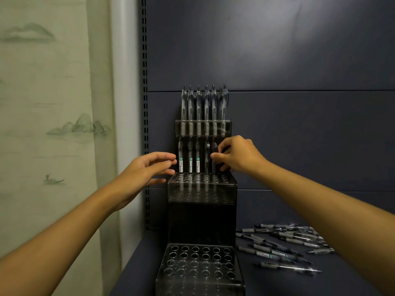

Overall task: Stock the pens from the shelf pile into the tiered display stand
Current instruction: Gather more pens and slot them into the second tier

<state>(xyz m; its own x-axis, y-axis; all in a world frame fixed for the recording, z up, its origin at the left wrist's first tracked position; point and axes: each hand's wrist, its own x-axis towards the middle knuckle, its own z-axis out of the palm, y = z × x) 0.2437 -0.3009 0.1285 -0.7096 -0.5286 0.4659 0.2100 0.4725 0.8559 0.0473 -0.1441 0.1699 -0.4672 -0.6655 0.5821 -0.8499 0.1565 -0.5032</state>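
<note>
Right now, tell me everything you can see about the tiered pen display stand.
The display stand is dark, glossy, plastic-looking, standing upright on the shelf against the blue back panel. It has three stepped tiers with rows of round holes. The top tier is full of pens, the middle tier holds five in its back row, the bottom tier holds none. The right hand pinches the fifth middle-tier pen; the left hand is open at the stand's left edge.

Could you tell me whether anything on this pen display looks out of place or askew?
Nothing is damaged or spilled. The pens in the tiered display stand stand upright; only the loose pen pile on the shelf lies scattered, awaiting stocking.
</note>
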